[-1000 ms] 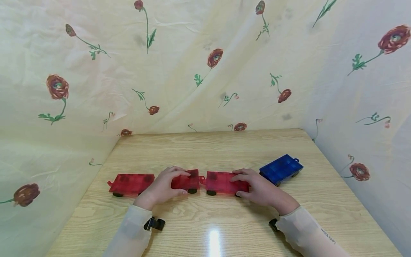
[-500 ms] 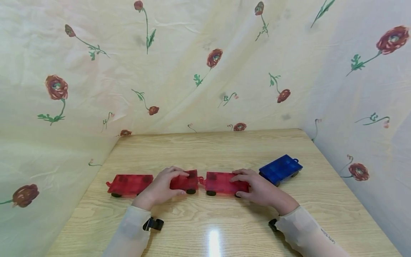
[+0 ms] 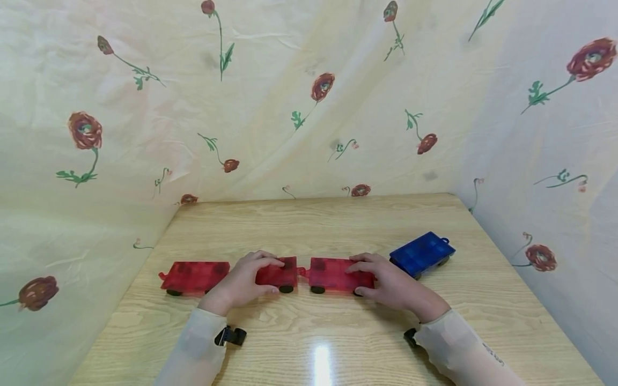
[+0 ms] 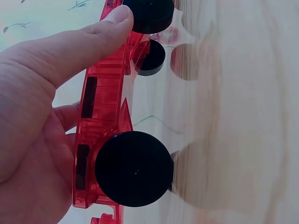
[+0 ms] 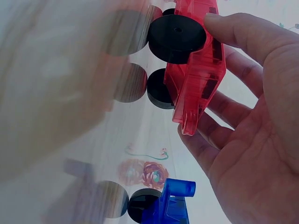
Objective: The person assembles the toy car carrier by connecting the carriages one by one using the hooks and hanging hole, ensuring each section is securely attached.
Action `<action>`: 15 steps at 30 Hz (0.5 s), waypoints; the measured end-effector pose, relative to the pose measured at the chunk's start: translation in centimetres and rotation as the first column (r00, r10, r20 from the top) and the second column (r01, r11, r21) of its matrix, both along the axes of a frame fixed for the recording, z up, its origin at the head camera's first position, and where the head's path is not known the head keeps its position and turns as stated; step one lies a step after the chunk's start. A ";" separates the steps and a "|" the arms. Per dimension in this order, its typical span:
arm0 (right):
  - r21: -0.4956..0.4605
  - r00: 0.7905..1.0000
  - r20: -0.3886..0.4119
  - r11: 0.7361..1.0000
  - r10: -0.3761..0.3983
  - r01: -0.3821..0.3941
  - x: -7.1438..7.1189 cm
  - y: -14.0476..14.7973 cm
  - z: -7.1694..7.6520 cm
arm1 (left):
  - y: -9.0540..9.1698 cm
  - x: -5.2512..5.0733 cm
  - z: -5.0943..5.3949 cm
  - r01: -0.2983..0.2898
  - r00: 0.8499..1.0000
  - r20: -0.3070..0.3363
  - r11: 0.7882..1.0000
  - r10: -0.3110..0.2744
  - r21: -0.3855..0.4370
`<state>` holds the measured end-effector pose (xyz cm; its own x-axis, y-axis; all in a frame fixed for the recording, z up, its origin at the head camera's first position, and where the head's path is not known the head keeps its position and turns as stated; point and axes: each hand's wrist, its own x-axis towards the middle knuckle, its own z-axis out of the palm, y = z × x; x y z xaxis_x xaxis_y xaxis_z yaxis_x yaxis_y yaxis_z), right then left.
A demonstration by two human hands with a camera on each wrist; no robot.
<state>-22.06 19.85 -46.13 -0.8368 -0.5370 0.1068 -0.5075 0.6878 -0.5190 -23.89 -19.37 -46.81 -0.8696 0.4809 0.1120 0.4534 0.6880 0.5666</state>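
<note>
Three red see-through toy wagons with black wheels stand in a row on the table in the head view. My left hand grips the middle red wagon, thumb on its near side. The right-hand red wagon is held at its right end by my right hand, thumb near a black wheel. A small red hook bridges the narrow gap between these two; whether it is latched I cannot tell. Left of my left hand is the third red wagon, its right end partly hidden by that hand.
A blue toy wagon stands angled beyond my right hand, its loop pointing right. The wooden table meets a flowered cloth at the back and sides. Black wrist straps hang below the sleeves.
The middle red wagon has shifted slightly left in my left hand, and the hook end at its right sits a little lower. My right hand and its wagon look unmoved.
</note>
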 end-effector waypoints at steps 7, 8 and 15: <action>-0.005 1.000 0.007 1.000 -0.003 0.003 -0.2 0.0 -0.1 | -0.1 -0.2 -0.1 -0.002 1.000 0.006 1.000 0.002 -0.010; -0.006 1.000 0.007 1.000 -0.003 0.004 -0.3 0.0 -0.1 | -0.1 -0.2 -0.2 -0.002 1.000 0.006 1.000 0.002 -0.011; -0.013 1.000 0.004 1.000 -0.003 0.003 -0.3 0.0 -0.1 | -0.3 -0.2 -0.1 -0.009 1.000 0.013 1.000 0.009 -0.010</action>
<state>-22.35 19.87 -46.27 -0.8390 -0.5327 0.1107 -0.5032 0.6825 -0.5301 -24.07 -19.67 -46.93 -0.8753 0.4741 0.0957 0.4398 0.6978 0.5653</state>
